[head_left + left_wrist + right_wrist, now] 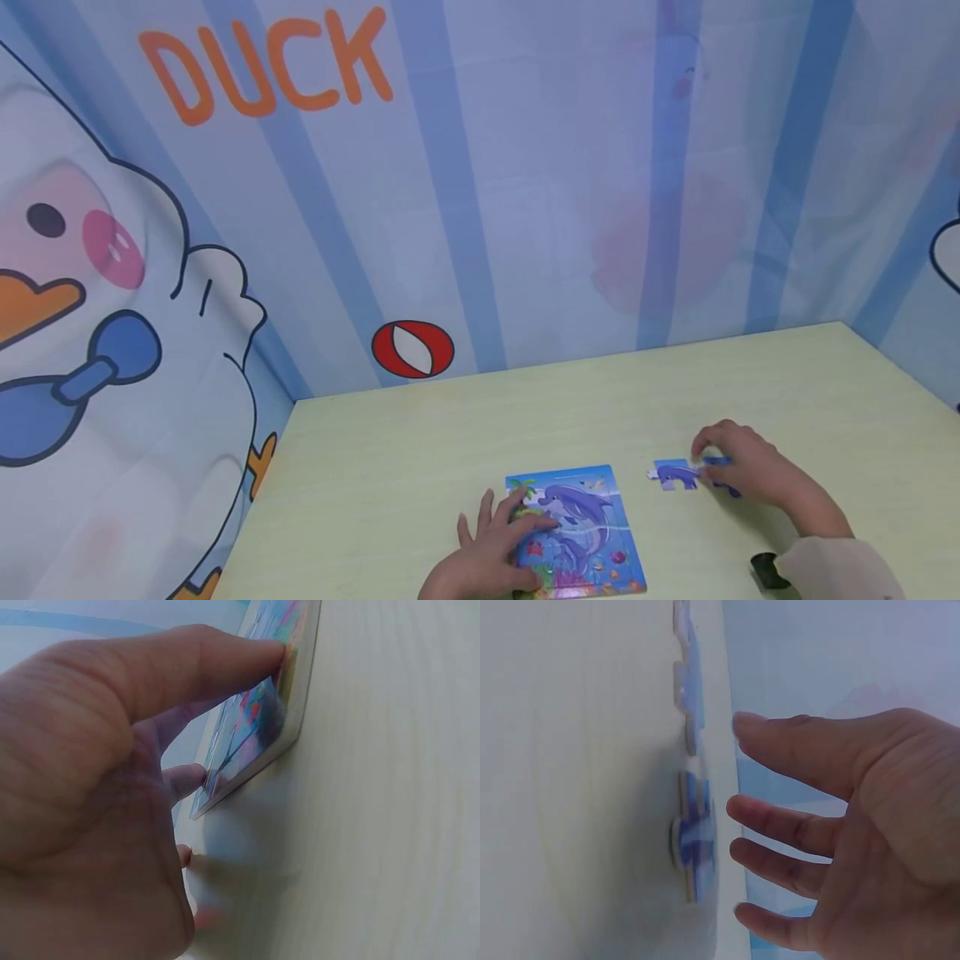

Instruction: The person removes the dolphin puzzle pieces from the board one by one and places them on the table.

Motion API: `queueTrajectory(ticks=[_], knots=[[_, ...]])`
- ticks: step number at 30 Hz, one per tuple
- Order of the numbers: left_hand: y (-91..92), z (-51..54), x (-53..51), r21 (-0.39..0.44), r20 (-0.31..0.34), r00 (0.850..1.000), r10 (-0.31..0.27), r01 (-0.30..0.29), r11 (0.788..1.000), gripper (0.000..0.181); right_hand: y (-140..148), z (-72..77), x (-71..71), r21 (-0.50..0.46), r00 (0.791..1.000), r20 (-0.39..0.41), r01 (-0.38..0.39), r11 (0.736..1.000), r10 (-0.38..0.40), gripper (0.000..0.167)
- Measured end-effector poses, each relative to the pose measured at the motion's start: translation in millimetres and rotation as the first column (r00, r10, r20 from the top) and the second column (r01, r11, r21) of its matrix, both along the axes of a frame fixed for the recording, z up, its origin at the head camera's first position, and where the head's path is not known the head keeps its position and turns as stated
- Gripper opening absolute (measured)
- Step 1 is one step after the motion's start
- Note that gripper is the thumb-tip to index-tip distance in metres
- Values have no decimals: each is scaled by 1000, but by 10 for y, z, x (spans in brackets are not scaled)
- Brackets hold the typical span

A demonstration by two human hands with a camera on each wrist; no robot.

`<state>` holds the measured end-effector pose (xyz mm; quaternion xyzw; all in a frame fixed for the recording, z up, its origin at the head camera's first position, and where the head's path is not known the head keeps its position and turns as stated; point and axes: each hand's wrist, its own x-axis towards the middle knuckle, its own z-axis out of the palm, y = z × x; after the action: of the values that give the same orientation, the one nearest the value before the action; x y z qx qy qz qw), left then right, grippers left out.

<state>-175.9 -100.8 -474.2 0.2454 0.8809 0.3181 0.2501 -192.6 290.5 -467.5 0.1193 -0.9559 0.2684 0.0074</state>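
Head view shows hands [487, 554] [753, 467]: left touching puzzle [585, 529], the right above pieces [675, 473].

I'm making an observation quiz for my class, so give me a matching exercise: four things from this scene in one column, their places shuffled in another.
Things
1. Square blue puzzle with purple dolphins
2. Loose blue-and-purple puzzle pieces
3. Orange DUCK lettering
4. Red-and-white printed ball

Places
A. Beside the right hand
B. High on the blue striped backdrop
C. Low down, just above the far edge of the pale yellow table
D. Partly covered by the left hand

Pairs: 1-D, 2-A, 3-B, 4-C
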Motion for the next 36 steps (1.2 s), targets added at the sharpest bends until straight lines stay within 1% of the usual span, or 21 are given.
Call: queueTrajectory(ticks=[4,7,13,20,27,31,36], knots=[[0,-2,-7,-6,0,1000,0,0,1000,57,-69,58,30,-29,999,-46,5,1000,-6,11],[2,-9,-12,-11,1,1000,4,-4,1000,57,-127,109,47,-61,998,-65,15,998,-19,10],[4,-21,-25,-20,-2,1000,4,-4,1000,57,-192,185,68,-85,995,-87,42,995,-49,9],[13,-21,-33,-30,2,1000,15,-15,999,57,-260,212,62,-107,993,-111,30,994,-42,13],[3,-12,-24,-17,2,1000,7,-7,1000,57,-417,208,43,-111,989,-134,49,993,-64,19],[-1,-2,-19,-10,4,1000,1,-1,1000,57,-494,236,55,-149,986,-152,37,988,-60,18],[-7,-4,-16,-8,5,1000,-1,1,1000,59,-606,279,76,-182,980,-196,0,983,-36,11]])
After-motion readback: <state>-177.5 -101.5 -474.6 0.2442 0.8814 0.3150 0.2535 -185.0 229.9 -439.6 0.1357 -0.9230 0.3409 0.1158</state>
